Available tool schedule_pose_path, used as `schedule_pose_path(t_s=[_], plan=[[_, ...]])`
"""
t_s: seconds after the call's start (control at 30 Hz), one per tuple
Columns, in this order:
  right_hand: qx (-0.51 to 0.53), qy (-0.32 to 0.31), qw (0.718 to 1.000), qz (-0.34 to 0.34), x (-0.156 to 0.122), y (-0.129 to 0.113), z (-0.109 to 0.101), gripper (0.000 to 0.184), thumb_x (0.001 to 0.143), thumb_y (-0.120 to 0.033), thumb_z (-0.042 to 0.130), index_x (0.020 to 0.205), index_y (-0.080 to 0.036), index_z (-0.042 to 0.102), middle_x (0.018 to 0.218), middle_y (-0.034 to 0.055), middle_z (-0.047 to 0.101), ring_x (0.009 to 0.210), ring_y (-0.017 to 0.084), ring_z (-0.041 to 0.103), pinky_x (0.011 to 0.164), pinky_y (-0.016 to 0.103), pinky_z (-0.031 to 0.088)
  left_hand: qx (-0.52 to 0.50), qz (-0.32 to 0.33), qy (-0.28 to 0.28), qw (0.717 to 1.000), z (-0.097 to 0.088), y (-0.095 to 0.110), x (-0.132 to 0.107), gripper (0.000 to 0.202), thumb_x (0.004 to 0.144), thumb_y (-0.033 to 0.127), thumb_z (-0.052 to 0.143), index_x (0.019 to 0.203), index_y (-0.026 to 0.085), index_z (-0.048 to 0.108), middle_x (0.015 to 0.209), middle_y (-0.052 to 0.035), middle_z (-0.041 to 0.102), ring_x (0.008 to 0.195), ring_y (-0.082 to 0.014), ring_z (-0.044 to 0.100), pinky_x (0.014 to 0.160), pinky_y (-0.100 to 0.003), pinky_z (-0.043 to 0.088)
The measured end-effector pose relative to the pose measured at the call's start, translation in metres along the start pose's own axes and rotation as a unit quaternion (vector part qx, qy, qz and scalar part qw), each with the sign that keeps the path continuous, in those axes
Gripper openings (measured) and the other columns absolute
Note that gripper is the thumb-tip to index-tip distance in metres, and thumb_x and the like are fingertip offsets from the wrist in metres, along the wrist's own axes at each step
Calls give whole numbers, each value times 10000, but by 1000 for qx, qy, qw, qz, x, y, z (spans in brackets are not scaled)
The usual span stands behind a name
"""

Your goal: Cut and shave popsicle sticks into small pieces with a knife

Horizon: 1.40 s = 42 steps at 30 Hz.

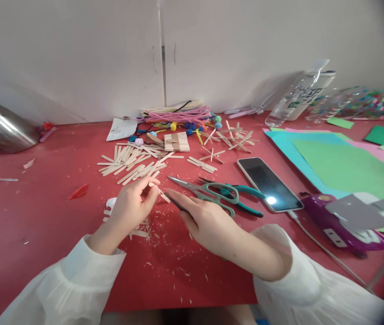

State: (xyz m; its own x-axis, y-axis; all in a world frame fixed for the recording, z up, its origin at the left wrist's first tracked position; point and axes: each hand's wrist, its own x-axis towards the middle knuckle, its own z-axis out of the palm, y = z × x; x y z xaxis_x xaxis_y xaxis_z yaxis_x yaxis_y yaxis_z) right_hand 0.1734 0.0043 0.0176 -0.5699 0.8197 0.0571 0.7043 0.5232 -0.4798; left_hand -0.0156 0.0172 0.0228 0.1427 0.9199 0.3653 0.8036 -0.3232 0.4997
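Note:
Between the thumb and fingers of my left hand (136, 202) is a short wooden craft stick (164, 197), its free end pointing right. My right hand (207, 221) is closed round a thin dark knife-like tool (178, 204), mostly hidden by the fingers; its tip is close to the stick, and I cannot tell whether they touch. Pale wood shavings (158, 225) lie scattered on the red table under both hands. Just beyond the hands is a loose pile of craft sticks (127, 160). Scissors with grey-green handles (212, 192) lie beside my right hand, overlapping teal-handled pliers (246, 207).
A phone (269, 185) with a cable lies right of the pliers, near a purple device (347, 225) and coloured paper sheets (334, 162). Pipe cleaners (178, 115), joined sticks (237, 137) and a plastic bottle (289, 99) stand or lie towards the wall. A metal flask (4, 124) is at left.

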Motion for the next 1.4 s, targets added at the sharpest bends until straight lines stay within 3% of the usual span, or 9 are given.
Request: schedule_pose_path(t_s=[0.17,0.4,0.7,0.97,1.23,1.4], plan=[[-102,-16,995,-14,-1,0,1,608,822,-90,386,1415,-207,311,887,81,670,678,211,641,511,274,407,10,8,13,1000,0,1,-1,184,836,264,463,910,198,619,712,14,684,573,-116,603,574,-199,454],[-161,-12,987,-18,-2,-3,-4,639,800,-66,425,1412,-214,315,860,54,666,615,156,610,460,249,298,6,23,16,1000,0,2,-2,185,841,262,465,913,193,622,719,11,698,537,-102,590,552,-181,454],[-161,-3,986,-38,-2,-2,-2,633,801,-65,420,1407,-226,326,837,32,662,577,143,592,429,263,244,-1,8,5,1000,0,4,-2,186,846,292,456,879,196,612,619,34,635,456,-88,533,482,-177,420],[-177,-37,983,-15,-3,-8,-5,699,746,-31,409,1415,-204,307,912,56,672,584,152,608,410,266,248,-29,-1,-16,999,0,3,-3,222,858,333,434,872,198,611,732,-9,703,602,-135,651,523,-196,473],[-23,-13,1000,4,-1,-4,1,599,809,-80,385,1401,-166,343,873,89,695,716,190,640,557,250,430,-48,-6,-18,999,0,3,-4,186,854,304,438,874,209,597,758,-7,720,708,-156,688,582,-208,517],[160,-27,985,65,2,-4,-6,549,803,-103,408,1346,-178,442,623,4,630,493,133,569,476,224,418,-63,-9,-26,998,1,0,-5,190,864,315,437,911,212,590,789,-17,730,749,-166,697,615,-222,534]])
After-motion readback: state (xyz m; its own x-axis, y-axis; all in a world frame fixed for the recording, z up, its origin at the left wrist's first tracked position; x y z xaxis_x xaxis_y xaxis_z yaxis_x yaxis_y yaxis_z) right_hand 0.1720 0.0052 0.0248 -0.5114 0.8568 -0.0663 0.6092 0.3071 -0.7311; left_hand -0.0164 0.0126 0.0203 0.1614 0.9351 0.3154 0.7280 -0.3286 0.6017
